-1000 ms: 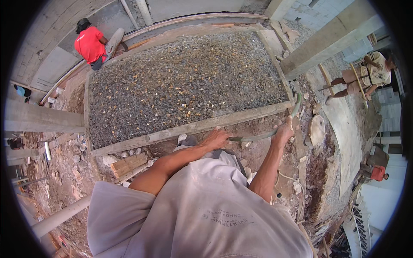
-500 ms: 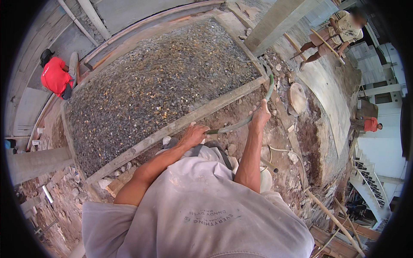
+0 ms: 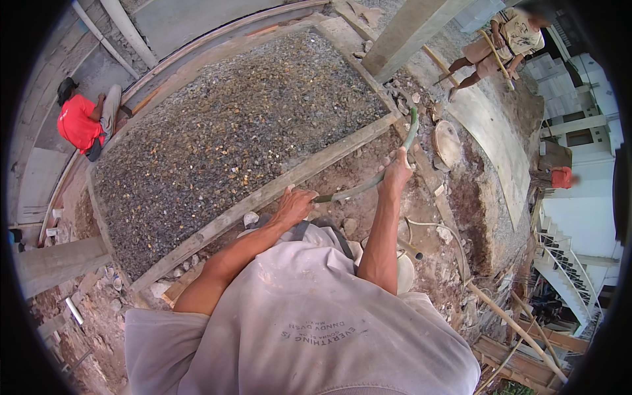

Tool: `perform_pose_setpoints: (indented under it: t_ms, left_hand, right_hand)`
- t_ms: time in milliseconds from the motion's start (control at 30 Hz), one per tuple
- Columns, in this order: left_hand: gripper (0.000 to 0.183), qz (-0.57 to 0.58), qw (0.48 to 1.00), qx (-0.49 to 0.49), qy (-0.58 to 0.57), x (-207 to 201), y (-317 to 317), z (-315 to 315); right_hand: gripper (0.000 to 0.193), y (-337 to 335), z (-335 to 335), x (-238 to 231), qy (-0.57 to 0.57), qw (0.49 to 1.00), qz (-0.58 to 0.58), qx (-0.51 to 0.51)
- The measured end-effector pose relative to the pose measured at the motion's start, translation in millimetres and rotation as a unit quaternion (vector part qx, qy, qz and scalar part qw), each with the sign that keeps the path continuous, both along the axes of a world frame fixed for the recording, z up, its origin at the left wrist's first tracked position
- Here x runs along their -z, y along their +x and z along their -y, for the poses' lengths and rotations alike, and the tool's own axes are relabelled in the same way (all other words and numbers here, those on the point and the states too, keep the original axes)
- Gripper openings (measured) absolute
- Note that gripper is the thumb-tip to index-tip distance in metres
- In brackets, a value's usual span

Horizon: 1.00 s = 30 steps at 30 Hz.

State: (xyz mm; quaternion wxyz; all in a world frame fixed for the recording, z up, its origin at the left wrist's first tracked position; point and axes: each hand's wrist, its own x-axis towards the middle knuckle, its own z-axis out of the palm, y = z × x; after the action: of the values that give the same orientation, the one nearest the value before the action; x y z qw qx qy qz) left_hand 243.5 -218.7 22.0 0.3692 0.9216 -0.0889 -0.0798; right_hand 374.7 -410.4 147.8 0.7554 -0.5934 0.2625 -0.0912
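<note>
A green-grey hose (image 3: 355, 193) runs between my hands and bends away beyond the right one. My left hand (image 3: 295, 203) is closed round its left end, beside the concrete edge (image 3: 263, 195) of a bed of dark gravel (image 3: 237, 125). The fingers hide the hose's tip, and I cannot make out whether water comes from it. Further along, my right hand (image 3: 396, 174) is wrapped round the hose over the rubble. Past that hand the hose curves up toward the bed's right corner.
A person in a red shirt (image 3: 80, 124) squats at the bed's left side. Another person (image 3: 507, 39) stands at the far right with a long wooden handle. Concrete columns (image 3: 401, 39) rise nearby. A round pan (image 3: 447, 145), a thin hose (image 3: 461, 247) and poles (image 3: 517, 329) lie to the right.
The scene has shifted slightly to the left in view. The squatting person has raised an arm. Both my hands keep their hold on the hose, nearly in the same place.
</note>
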Motion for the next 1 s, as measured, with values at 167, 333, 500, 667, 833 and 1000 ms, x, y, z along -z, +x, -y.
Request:
perform_pose_setpoints:
  t_ms: [167,333,500,667,833,1000]
  left_hand:
    - [0.036,-0.012,1.0,0.0,0.002,-4.9,4.7,1.0]
    - [0.033,-0.012,1.0,0.008,0.0,-5.4,6.4,1.5]
    - [0.033,-0.014,1.0,-0.004,-0.012,-9.1,6.6,1.4]
    - [0.031,0.01,1.0,-0.014,-0.007,-10.9,4.8,1.7]
    - [0.029,-0.031,0.999,-0.014,-0.005,-9.3,6.3,1.7]
    - [0.031,-0.018,1.0,-0.011,0.0,-15.2,5.8,1.4]
  right_hand:
    - [0.031,5.4,0.4,-0.5,-0.023,1.0,-0.01,-0.001]
    - [0.031,7.1,-2.8,-4.2,-0.013,1.0,-0.001,-0.001]
    - [0.033,4.9,-6.5,-12.0,-0.01,1.0,0.003,-0.015]
    - [0.034,7.9,-11.0,-10.7,-0.025,1.0,-0.001,-0.003]
    - [0.033,8.0,-11.1,-10.8,-0.018,1.0,0.011,-0.017]
    - [0.032,4.9,-10.3,-11.7,-0.007,1.0,0.008,-0.008]
